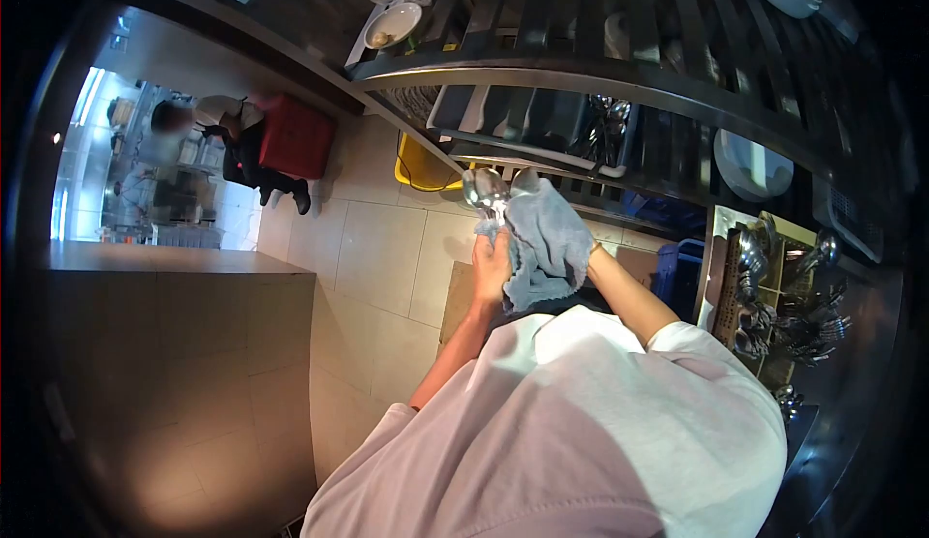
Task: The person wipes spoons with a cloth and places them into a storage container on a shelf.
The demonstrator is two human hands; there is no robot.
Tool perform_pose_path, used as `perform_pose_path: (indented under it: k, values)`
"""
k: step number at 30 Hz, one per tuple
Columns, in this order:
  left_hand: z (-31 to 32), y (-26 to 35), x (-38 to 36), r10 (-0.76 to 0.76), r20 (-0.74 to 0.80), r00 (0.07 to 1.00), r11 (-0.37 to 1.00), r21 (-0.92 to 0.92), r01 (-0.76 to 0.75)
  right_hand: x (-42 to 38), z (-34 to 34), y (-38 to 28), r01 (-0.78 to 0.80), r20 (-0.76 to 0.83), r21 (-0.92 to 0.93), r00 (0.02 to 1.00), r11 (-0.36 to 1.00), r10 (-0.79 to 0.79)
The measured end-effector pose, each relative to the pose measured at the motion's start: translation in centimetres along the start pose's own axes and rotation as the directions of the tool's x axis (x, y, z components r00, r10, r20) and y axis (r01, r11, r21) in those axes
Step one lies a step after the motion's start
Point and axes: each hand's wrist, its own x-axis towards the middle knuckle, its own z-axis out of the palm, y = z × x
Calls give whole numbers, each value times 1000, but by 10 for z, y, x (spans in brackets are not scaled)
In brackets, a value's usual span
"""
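Note:
In front of my chest, my left hand (491, 265) is closed around the handles of several shiny metal spoons (484, 191), their bowls pointing away from me. A grey-blue cloth (550, 243) drapes over my right hand (594, 254), which grips it against the spoons. Most of the right hand's fingers are hidden under the cloth. One spoon bowl shows at the cloth's upper edge.
A slatted metal shelf (600, 78) spans the front, with a grey cutlery tray (513, 117) below it. Baskets of cutlery (774, 291) stand at right. A yellow bin (423, 165) is on the floor. Far left, a person (232, 132) sits on a red box (298, 136).

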Motion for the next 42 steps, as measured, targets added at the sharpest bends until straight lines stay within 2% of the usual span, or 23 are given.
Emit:
perform_pose_path:
  k: [1,2,6,9,14,16,18,22,25,27,28,30,31,32,33,35,36,37,38,39,40,42]
  values:
    - [-2,3,0,-171,-4,985,981,-93,169,2,0,-1,-1,-16,-4,1000,1000,1]
    - [-3,5,-1,-170,-8,985,981,-96,168,4,-3,-2,-2,-40,-13,999,1000,1]
    - [-11,12,-13,1,111,994,974,-225,24,19,-11,-4,-71,-191,-50,980,996,60]
    - [-9,1,-17,-48,108,993,949,-304,79,32,-27,-9,-165,-335,-96,934,982,124]
    - [-9,-2,-17,5,128,992,951,-306,35,40,-47,-26,-291,-472,-146,861,946,192]
    - [-7,1,-12,37,112,993,956,-292,-2,40,-43,-23,-253,-437,-132,883,958,173]
    - [-7,3,-12,-79,155,985,939,-319,125,32,-33,-19,-196,-358,-97,922,976,150]
    - [-2,4,-14,-72,196,978,939,-316,133,15,-16,-5,-122,-224,-29,968,992,112]
    - [-5,-9,-11,-35,198,980,963,-255,86,17,-11,12,-202,-282,-62,943,977,177]
    - [-7,-21,-8,77,135,988,988,-144,-57,10,-3,15,-271,-355,-154,913,950,202]
    - [-7,-9,-12,87,141,986,988,-142,-67,1,5,12,-290,-398,-232,899,928,182]
    - [-6,10,-23,-110,198,974,949,-269,162,-20,31,1,-290,-468,-411,881,864,73]
    - [-5,4,-20,-105,204,973,950,-268,159,-21,34,0,-295,-472,-414,879,861,74]
    - [-3,-9,-15,-66,217,974,948,-291,129,-23,36,0,-200,-231,-303,964,932,132]
    - [-1,-19,-12,-28,227,973,944,-314,100,-24,37,0,-134,32,-159,989,978,141]
    - [-3,-26,-13,-14,183,983,958,-279,65,-10,25,20,-303,140,-26,942,952,304]
    - [-4,-28,-12,7,139,990,970,-242,27,-5,11,35,-90,72,-163,992,983,102]
    - [-6,-31,-10,8,138,990,970,-241,26,-15,55,83,-312,-210,-155,937,937,277]
    - [-10,-35,-8,1,128,992,973,-227,28,0,38,94,-436,-246,-40,876,899,415]
    - [-13,-37,-9,-9,118,993,977,-213,34,-2,62,139,-288,-360,-258,915,922,184]
    - [-14,-35,-11,-18,117,993,977,-211,42,1,43,151,-265,-65,-383,963,885,261]
    - [-18,-25,-13,54,108,993,979,-201,-31,-7,50,167,-323,-59,-318,945,891,322]
